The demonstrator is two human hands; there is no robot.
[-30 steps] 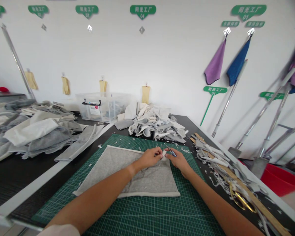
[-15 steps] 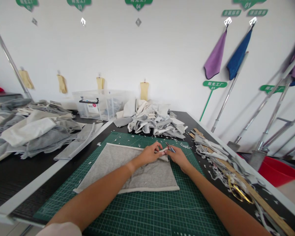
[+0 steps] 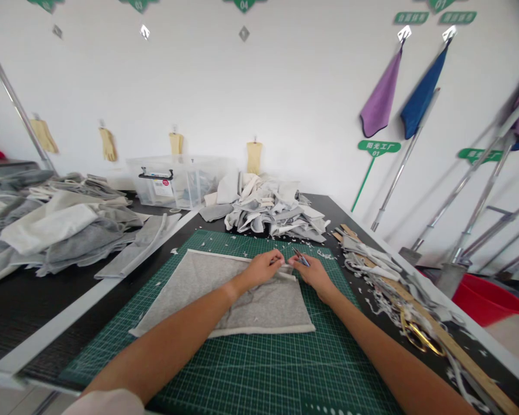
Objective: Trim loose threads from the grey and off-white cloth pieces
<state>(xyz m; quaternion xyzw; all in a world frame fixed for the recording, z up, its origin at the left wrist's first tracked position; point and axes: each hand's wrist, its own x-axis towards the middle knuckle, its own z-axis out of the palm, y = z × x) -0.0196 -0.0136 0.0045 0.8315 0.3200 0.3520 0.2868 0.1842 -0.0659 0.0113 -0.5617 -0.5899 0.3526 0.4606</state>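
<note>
A grey cloth (image 3: 259, 308) with pale edges is spread on the green cutting mat (image 3: 251, 369). Over its upper right part, my left hand (image 3: 263, 267) is closed in a pinch near the cloth's far edge; what lies between the fingertips is hidden. Just to the right, my right hand (image 3: 315, 273) is closed around small thread snips (image 3: 301, 259), their tips pointing up and away. The thumb and finger of this hand also meet close to the cloth's corner. A narrow gap separates the fingertips of both hands.
Piled cloth pieces (image 3: 270, 210) lie behind the mat, and a larger cloth heap (image 3: 69, 225) is at left. A clear plastic box (image 3: 173, 190) stands at the back. Gold-handled scissors (image 3: 419, 337), a wooden strip (image 3: 462, 357) and fabric scraps (image 3: 378, 259) line the right side.
The fingertips of my two hands have drawn slightly apart. The folded corner that showed between them now lies lower and flatter. The snips stay in my right hand.
</note>
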